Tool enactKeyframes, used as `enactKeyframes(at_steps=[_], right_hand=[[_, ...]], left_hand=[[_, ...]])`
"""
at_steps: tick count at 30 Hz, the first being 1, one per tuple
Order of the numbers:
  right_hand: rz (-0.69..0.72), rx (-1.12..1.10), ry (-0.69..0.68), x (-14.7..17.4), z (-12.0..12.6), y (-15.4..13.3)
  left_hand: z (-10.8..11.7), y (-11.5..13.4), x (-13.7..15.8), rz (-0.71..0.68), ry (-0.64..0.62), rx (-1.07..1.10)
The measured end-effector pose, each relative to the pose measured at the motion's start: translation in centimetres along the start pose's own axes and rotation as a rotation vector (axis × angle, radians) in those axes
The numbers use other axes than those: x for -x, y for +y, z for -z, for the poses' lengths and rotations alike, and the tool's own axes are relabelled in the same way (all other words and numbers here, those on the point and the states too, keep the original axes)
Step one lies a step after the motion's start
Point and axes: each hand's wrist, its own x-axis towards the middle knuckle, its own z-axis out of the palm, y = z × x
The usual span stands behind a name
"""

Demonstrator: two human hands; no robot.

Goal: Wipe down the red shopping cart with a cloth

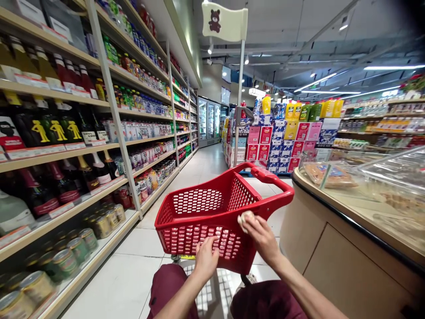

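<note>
Shelf (114, 110) left of cart. Left hand (207, 256) loosely curled, unclenched, at red cart's (226, 213) near mesh side; firm contact can't be told, bracing there would likely help. Cloth (245, 220) on cart's near side below handle, pinched in right hand (264, 239); best pressed flat, wiped lengthwise. Hands apart. Desk (318, 248) right of cart.

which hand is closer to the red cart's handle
Right. The right hand, holding a whitish wad at the cart's near side, is just below the handle; the left hand is lower and farther off, by the perforated part.
</note>
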Motion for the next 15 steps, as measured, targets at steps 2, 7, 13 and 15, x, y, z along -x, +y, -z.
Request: enactKeyframes(at_steps=[2, 7, 13, 15], right_hand=[[-0.057, -0.012, 0.051, -1.5, -0.8, -0.7], [0.037, -0.087, -0.119, -0.7, -2.9, -4.1], [0.114, -0.141, -0.134, -3.3, -4.9, -7.9], [0.110, -0.139, -0.110, -3.9, -6.0, -8.6]], left_hand=[[0.5, -0.4, -0.1, 0.007, 0.031, 0.000], [1.7, -2.1, 0.3, 0.003, 0.085, 0.014], [3.9, -5.9, 0.8, 0.112, 0.186, 0.005], [4.6, -7.2, 0.9, 0.137, 0.214, 0.003]])
